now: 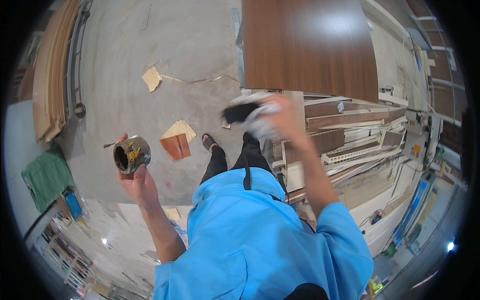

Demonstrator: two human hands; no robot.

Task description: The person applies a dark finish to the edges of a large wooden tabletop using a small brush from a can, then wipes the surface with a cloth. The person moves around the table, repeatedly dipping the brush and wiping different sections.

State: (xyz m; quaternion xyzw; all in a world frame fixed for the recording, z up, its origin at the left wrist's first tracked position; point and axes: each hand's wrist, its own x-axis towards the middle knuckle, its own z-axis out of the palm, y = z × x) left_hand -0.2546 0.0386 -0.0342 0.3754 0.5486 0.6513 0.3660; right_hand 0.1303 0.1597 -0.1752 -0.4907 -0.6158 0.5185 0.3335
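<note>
My left hand [139,181] is wrapped round a shiny, round, hollow cylinder [143,148], held out at the left. Its dark opening faces sideways, with something yellow [132,152] at the mouth. A thin piece with a dark tip [108,145] sticks out beside it. Over to the right, my right hand [286,114] is closed on a crumpled white-and-black cloth [265,120], both smeared by motion. The cloth is near the close edge of a brown wood-grain panel [310,50]; I cannot tell whether it touches.
Under the panel at the right are stacked strips and boards [350,120]. Reddish-brown and tan scraps [176,146] lie on the grey floor by my feet, with another tan scrap [151,79] farther off. Tall boards [56,75] and a green sheet [47,175] stand at the left.
</note>
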